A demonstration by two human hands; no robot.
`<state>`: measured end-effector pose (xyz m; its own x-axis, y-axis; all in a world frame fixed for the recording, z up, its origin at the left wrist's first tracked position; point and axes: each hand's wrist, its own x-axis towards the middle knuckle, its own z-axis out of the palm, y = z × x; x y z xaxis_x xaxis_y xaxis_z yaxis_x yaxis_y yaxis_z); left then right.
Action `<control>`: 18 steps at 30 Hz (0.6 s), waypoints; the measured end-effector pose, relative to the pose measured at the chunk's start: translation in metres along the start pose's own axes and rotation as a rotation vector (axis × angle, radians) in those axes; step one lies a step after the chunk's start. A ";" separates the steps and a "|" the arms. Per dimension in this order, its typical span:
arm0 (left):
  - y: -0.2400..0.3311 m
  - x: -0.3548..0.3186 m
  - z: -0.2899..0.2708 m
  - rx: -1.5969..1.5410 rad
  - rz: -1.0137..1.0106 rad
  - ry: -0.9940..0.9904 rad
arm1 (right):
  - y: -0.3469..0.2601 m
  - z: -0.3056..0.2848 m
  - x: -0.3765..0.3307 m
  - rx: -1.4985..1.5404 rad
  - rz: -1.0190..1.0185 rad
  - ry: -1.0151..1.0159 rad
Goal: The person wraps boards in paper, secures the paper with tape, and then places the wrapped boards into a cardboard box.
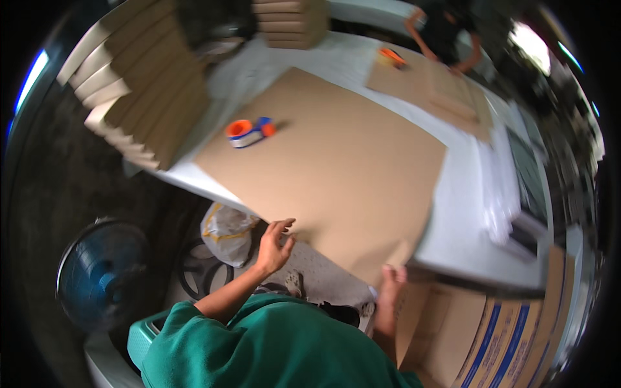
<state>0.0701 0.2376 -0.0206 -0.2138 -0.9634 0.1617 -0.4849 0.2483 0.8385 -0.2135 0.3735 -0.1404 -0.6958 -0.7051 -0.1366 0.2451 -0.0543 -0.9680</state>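
Observation:
A large flat brown cardboard sheet (pixel 336 155) lies over the table in front of me, its near edge reaching toward my body. On its far left part rests an orange and blue tape dispenser (pixel 244 134). My left hand (pixel 275 247) is at the sheet's near left edge, fingers apart and holding nothing. At the near right corner, my right hand (pixel 390 283) grips the edge of the sheet; it is slightly blurred and part of its fingers is hidden.
Tall stacks of folded cardboard (pixel 158 84) and brown packs (pixel 284 22) stand at the far left. Across the table, a person (pixel 446 39) handles cardboard (pixel 446 94) beside another tape dispenser (pixel 392 57). An open carton (pixel 446 330) sits low right; a fan (pixel 103 278) and white bag (pixel 228 236) are left.

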 end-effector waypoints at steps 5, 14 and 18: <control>-0.048 0.014 -0.076 -0.106 -0.106 0.120 | -0.033 -0.031 0.120 -0.524 -0.217 0.297; 0.040 0.211 -0.338 -0.195 0.568 0.710 | -0.164 0.093 0.168 -1.528 -0.239 0.267; 0.121 0.267 -0.461 -0.318 0.257 1.094 | -0.199 0.271 0.219 -0.622 -0.566 -0.279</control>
<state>0.3452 -0.0365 0.3644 0.6451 -0.4999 0.5779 -0.2663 0.5618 0.7833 -0.2319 0.0381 0.0794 -0.3915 -0.8401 0.3756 -0.5541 -0.1107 -0.8251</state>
